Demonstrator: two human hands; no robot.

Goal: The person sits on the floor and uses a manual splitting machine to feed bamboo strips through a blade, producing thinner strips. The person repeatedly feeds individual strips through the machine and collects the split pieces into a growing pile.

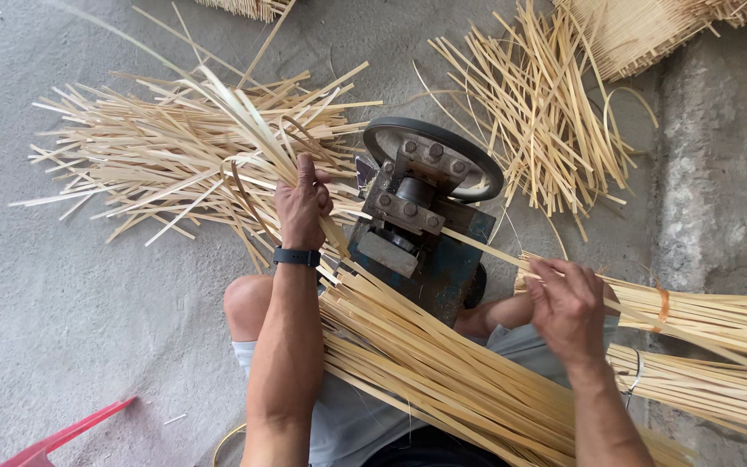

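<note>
My left hand (303,206) grips a thick sheaf of long pale bamboo strips (408,346) that runs from the upper left, across my lap, toward the lower right. A black band sits on that wrist. My right hand (568,304) pinches a single thin bamboo strip (494,251) that comes out of the right side of a small blue metal machine (425,251). The machine has rusty bolted blocks and a dark round wheel (434,156) behind them. It stands on the floor just beyond my knees.
A spread pile of loose strips (157,156) lies on the grey concrete floor at the left. Another heap (546,112) lies at the upper right. Tied bundles of thin strips (711,320) rest at the right. A red plastic object (62,437) shows at the bottom left.
</note>
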